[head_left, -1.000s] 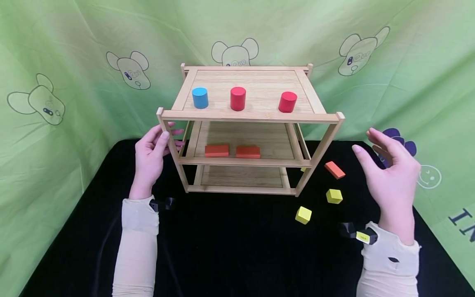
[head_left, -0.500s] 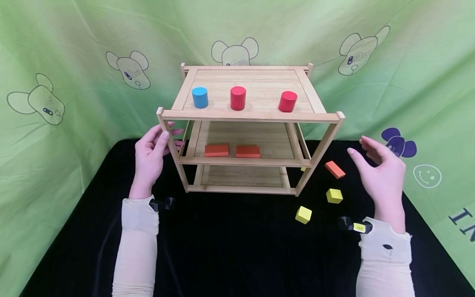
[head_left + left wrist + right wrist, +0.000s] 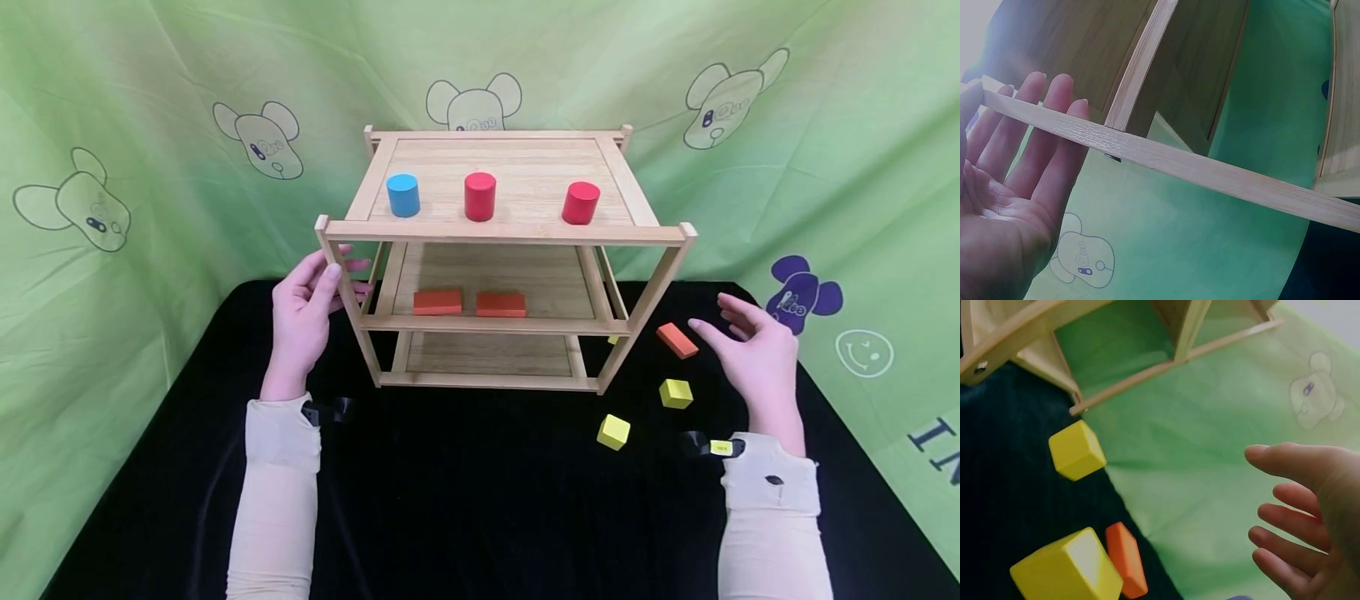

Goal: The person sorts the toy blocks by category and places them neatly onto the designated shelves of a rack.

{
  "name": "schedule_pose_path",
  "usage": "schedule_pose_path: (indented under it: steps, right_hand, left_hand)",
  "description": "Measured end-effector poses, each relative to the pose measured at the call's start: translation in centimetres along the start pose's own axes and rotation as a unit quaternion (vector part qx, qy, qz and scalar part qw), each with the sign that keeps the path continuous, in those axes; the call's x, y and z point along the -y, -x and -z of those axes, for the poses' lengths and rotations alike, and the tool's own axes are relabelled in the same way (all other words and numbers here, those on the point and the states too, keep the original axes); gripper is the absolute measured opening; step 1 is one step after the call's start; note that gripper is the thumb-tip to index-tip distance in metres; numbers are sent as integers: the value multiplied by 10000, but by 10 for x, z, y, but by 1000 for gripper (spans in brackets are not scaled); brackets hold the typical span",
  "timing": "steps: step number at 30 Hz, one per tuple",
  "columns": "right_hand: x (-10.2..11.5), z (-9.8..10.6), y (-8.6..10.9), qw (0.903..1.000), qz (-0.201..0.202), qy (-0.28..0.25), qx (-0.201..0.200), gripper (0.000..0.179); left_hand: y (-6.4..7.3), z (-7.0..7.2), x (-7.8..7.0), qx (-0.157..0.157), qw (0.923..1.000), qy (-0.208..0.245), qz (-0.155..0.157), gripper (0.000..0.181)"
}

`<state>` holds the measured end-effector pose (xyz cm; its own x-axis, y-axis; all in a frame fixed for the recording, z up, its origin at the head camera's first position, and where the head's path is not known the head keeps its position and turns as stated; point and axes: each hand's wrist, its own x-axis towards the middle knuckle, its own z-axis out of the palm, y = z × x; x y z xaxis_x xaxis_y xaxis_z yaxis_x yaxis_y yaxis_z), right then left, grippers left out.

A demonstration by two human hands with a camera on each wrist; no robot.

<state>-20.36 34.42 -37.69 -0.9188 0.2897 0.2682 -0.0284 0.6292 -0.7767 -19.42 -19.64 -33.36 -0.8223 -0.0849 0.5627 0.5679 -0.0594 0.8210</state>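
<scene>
A three-tier wooden shelf rack (image 3: 465, 325) stands on the black cloth. My left hand (image 3: 300, 317) holds its front left post (image 3: 1166, 159), thumb on the near side and fingers behind. To the rack's right, my right hand (image 3: 761, 354) hovers with fingers spread and nothing between them. Just left of its thumb lies an orange block (image 3: 677, 340). Below that, two yellow cubes (image 3: 676, 394) rest on the cloth; another yellow cube (image 3: 1077, 450) is mostly hidden behind the right post in the head view.
On the top shelf stand a blue cylinder (image 3: 403, 196) and two red cylinders (image 3: 480, 197). Two orange blocks (image 3: 438, 302) sit side by side along the middle shelf's front. A green printed curtain (image 3: 180, 200) surrounds the black cloth (image 3: 465, 500).
My right hand has come left and lower, closer to the orange block on the cloth. The left hand keeps its hold on the post.
</scene>
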Motion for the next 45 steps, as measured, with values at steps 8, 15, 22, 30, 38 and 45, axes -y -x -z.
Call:
schedule_pose_path:
  steps: [8, 15, 22, 30, 38, 45]
  right_hand:
    - [-24, -4, -4, 9985, 4, 426, 356, 67]
    - [-40, -10, -5, 9968, -42, 598, 537, 65]
    - [-48, -16, -5, 9947, -29, 820, 616, 60]
    - [-54, -20, -4, 9920, -3, 1020, 750, 63]
    - [-62, -26, -4, 9914, -200, 988, 831, 61]
    - [-65, -30, -5, 9921, -245, 986, 738, 58]
  left_hand:
    - [0, 0, 0, -14, 10000, -28, -12, 29]
    - [0, -2, -1, -51, 10000, -13, -21, 30]
    - [0, -1, -1, -48, 10000, -6, -41, 29]
    - [0, -1, 0, -21, 10000, -8, -4, 29]
    - [0, -1, 0, -32, 10000, 14, -43, 30]
    - [1, -2, 0, -53, 10000, 21, -29, 30]
